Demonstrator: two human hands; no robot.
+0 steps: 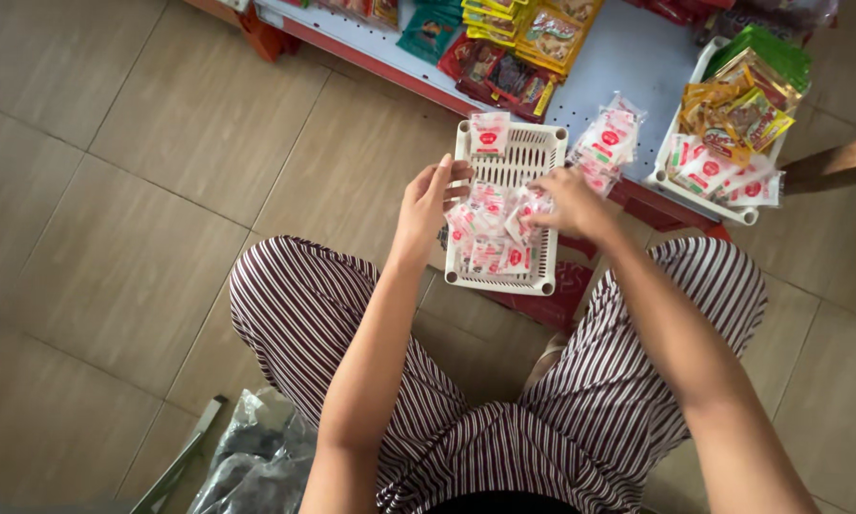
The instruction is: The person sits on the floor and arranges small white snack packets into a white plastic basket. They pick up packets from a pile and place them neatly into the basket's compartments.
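While a person in striped trousers looks down, both hands work at a white slotted basket of small red-and-white sachets.

Left to right: a clear plastic bag lies on the tiled floor; the left hand grips the basket's left rim, fingers curled; the right hand pinches sachets inside it; more sachets lie loose on the shelf; a second white basket holds mixed packets.
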